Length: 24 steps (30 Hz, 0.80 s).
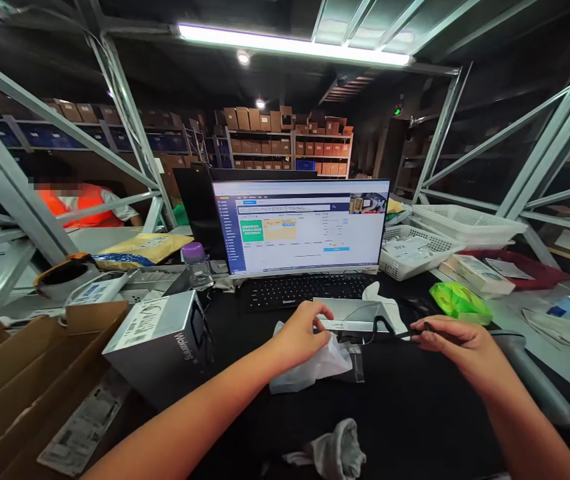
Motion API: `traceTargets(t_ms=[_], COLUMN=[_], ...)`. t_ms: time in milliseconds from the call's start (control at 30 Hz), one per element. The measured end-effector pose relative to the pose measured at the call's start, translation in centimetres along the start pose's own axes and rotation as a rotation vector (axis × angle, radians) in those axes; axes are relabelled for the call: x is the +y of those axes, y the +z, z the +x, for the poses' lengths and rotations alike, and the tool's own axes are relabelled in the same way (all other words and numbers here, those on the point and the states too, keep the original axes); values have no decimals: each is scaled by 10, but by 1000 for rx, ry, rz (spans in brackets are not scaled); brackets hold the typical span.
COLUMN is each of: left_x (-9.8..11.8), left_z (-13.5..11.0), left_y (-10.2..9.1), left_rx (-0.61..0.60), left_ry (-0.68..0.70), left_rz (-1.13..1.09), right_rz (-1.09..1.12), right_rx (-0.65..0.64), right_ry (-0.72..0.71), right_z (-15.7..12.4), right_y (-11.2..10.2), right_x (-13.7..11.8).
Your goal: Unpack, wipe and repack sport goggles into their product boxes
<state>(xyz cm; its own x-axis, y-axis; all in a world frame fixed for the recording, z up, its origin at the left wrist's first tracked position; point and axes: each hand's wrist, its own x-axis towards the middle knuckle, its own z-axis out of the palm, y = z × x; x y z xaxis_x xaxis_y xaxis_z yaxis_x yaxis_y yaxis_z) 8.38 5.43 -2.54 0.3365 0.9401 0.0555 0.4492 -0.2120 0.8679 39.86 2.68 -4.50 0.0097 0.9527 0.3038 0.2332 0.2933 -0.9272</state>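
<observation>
My left hand [303, 333] rests with curled fingers pinched on a clear plastic bag [315, 365] lying on the black desk mat [405, 413]. My right hand [452, 340] is closed on a thin black cable [389, 328] that curves left toward the bag. Just beyond both hands lies a flat grey box [349, 312] with a transparent flap, in front of a black keyboard [305, 290]. A lit monitor [302, 225] stands behind the keyboard.
A grey carton [159, 340] and an open cardboard box [19, 380] stand at left. White baskets [429, 250], a green packet [457, 301] and a small bottle [569, 303] are at right. A crumpled grey wrapper [337, 453] lies near me. A person in an orange vest [82, 203] sits at far left.
</observation>
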Motion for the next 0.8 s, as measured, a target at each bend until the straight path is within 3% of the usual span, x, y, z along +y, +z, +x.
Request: traceTargets(t_ms=[167, 367, 567, 667, 800], left_x=[-2, 4, 11, 8, 8], left_z=[-28, -53, -54, -50, -38], left_y=[5, 15, 29, 27, 18], left_rx=[51, -12, -25, -63, -91], left_ry=[70, -58, -75, -143, -129], left_rz=[191, 396, 663, 675, 574], right_rz=[57, 135, 245, 268, 239], right_rx=[-17, 32, 82, 89, 9], right_ry=[99, 184, 255, 223, 168], right_z=[-19, -53, -82, -89, -91], right_y=[-7, 1, 25, 39, 51], right_x=[34, 63, 75, 75, 74])
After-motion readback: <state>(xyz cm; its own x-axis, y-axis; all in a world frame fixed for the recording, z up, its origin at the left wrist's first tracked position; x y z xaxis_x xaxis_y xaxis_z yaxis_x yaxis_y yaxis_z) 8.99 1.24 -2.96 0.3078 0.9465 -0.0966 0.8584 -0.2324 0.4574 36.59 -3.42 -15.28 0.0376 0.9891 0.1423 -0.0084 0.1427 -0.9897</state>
